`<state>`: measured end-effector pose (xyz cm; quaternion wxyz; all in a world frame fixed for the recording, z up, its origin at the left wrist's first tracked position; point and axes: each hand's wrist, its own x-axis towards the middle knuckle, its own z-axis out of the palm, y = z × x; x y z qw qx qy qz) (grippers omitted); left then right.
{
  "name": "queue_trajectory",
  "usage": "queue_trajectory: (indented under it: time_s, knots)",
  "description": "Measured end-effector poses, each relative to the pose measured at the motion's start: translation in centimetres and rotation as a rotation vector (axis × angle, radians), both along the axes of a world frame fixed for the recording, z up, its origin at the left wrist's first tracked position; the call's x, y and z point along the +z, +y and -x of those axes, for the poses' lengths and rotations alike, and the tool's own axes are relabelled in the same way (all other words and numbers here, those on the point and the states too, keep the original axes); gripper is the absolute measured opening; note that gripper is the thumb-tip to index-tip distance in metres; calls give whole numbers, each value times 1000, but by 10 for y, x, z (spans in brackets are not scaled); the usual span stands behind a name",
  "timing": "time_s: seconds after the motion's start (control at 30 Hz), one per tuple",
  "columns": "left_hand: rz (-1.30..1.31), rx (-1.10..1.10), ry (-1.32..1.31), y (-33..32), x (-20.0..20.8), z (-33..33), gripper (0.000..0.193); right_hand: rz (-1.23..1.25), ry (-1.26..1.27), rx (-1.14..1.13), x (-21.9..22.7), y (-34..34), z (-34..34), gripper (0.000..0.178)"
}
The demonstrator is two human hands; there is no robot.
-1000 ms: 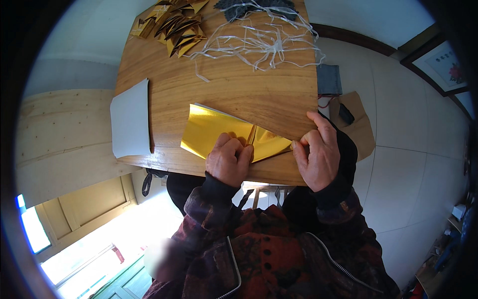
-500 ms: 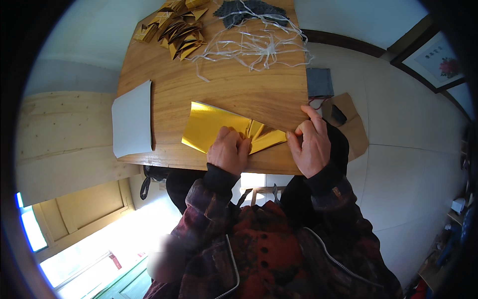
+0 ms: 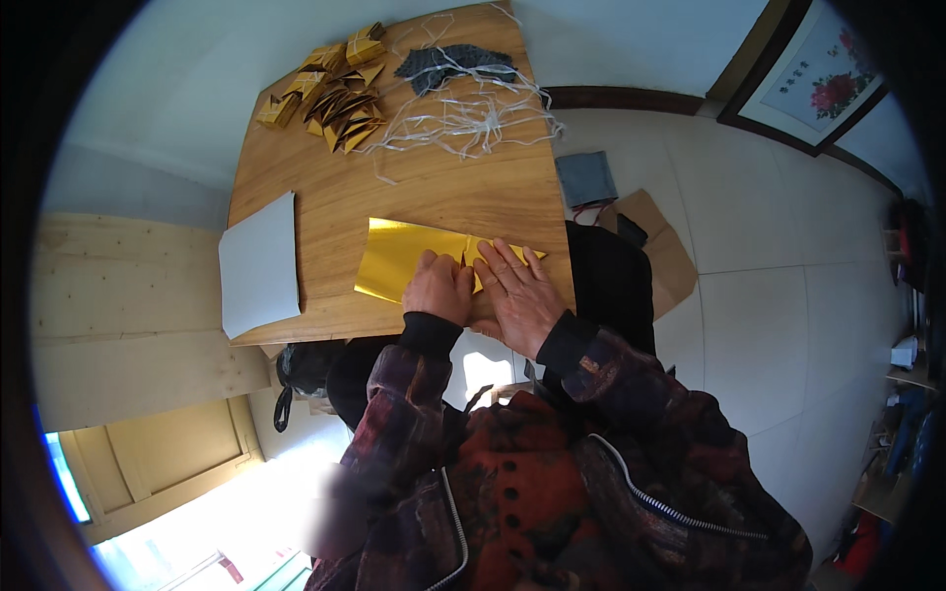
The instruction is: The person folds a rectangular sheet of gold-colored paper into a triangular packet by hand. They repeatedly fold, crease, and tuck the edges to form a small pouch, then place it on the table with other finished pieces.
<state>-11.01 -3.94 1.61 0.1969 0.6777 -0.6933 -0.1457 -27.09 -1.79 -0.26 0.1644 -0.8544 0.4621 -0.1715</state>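
Note:
A sheet of shiny gold foil paper (image 3: 404,244) lies near the front edge of the wooden table, its right part folded to a narrowing point. My left hand (image 3: 437,288) is closed, fingers curled down on the middle of the sheet, where a crease shows. Flat across the folded right part rests my right hand (image 3: 520,297), with its fingers stretched out and nothing gripped. It covers much of that fold, and the two hands are close beside each other.
Folded gold paper pieces (image 3: 345,98) are heaped at the table's far left, beside tangled white plastic strings (image 3: 483,123) and a dark grey knitted cloth (image 3: 448,67). A stack of pale sheets (image 3: 259,266) sits at the left edge. Right of the wooden table (image 3: 325,320), a grey pouch (image 3: 585,179) is visible.
My right hand has moved left from the sheet's right tip and flattened onto the folded part. My left hand stays curled on the paper. The whole view has shifted slightly.

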Motion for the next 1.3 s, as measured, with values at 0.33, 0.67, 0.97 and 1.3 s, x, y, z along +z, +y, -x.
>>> queue_trajectory:
  time_s: [0.33, 0.67, 0.97, 1.3]
  knots:
    - [-45, 5, -45, 0, 0, -1, 25, -3, 107, -62, 3, 3, 17, 94]
    - [-50, 61, -20, -5, -5, 2, 27, -90, 214, -146, 15, -4, 53, 97]
    - [-63, 58, -41, -7, -5, 2, 23, -12, -36, 34, 7, 12, -13, 83]
    - [-69, 34, -46, -4, 0, 3, 23, 12, 30, 5, -4, -6, -3, 72]
